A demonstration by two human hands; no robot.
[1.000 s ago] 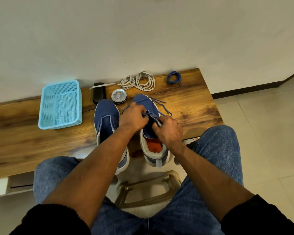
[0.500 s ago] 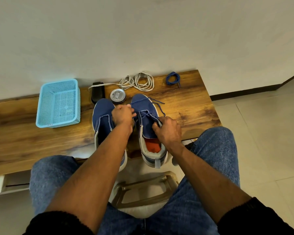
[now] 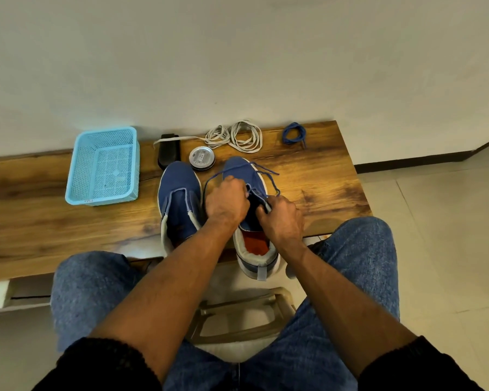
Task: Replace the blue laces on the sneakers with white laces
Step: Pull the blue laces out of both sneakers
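On the wooden bench (image 3: 308, 170), 2 blue sneakers stand side by side; the left sneaker (image 3: 178, 204) has no lace. Over the right sneaker (image 3: 244, 170), the left hand (image 3: 226, 203) pinches its blue lace (image 3: 268, 176), and the right hand (image 3: 280, 218) grips the eyelet edge. White laces (image 3: 237, 136) lie coiled far behind, a removed blue lace (image 3: 294, 133) farther right.

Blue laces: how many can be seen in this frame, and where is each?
2. One blue lace lies coiled at the bench's back right, near the wall. The other blue lace is partly threaded in the right sneaker, pulled by both hands.
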